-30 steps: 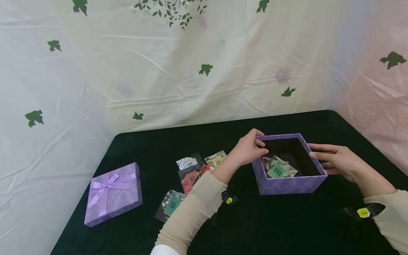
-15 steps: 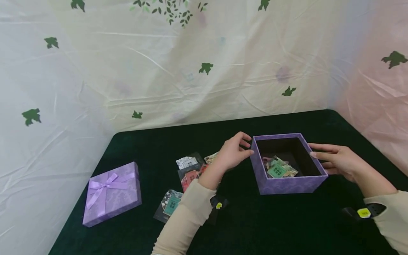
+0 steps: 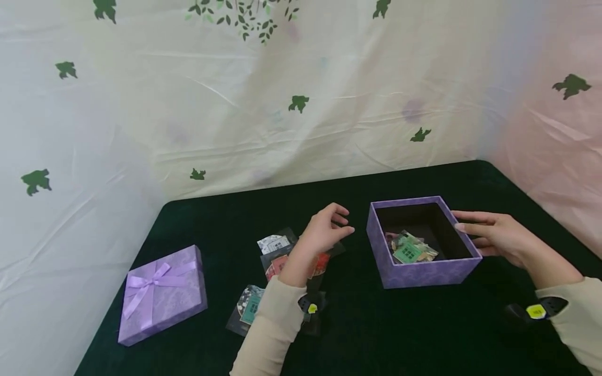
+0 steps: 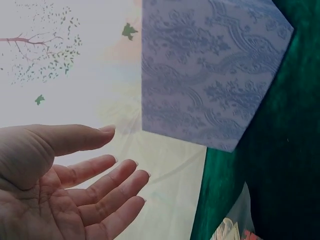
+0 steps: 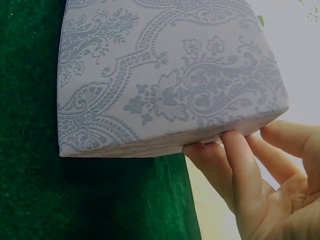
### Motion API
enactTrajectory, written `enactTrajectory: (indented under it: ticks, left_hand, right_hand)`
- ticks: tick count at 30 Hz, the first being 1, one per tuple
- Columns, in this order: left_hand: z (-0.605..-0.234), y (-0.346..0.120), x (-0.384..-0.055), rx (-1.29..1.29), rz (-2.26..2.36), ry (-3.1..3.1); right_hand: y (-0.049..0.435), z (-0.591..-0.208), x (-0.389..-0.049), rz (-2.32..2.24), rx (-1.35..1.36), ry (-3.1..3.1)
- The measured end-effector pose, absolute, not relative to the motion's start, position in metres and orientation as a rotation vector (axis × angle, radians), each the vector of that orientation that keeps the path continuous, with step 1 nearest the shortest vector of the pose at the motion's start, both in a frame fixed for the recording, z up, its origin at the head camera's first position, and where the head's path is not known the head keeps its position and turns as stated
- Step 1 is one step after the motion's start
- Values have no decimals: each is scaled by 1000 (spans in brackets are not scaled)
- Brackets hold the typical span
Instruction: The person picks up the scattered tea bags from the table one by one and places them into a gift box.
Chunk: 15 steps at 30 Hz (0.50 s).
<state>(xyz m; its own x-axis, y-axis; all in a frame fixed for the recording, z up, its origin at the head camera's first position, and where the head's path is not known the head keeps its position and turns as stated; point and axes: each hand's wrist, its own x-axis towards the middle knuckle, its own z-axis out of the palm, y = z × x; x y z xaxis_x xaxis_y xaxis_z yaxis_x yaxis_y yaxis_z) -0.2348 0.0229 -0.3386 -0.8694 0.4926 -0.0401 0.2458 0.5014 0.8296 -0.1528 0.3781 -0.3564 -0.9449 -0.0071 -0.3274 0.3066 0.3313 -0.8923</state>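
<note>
Left hand (image 3: pixel 323 230) (relaxed) now farther from the purple box (image 3: pixel 428 273)

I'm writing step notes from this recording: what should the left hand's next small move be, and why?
Probably lower the left hand to pinch one of the loose packets on the table. It holds nothing, and its wrist reaches over them. The purple box stands open with similar packets inside, and the right hand touches its side.
</note>
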Motion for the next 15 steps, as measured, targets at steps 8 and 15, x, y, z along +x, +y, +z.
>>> enactTrajectory:
  ticks: [8, 15]
  left_hand:
    - [-344, 6, -245, 555, 1270, 2554]
    - [-346, -11, -255, 463, 1186, 2582]
  right_hand:
    - [376, -355, -155, -1658, 273, 2312]
    - [378, -355, -154, -1667, 268, 2307]
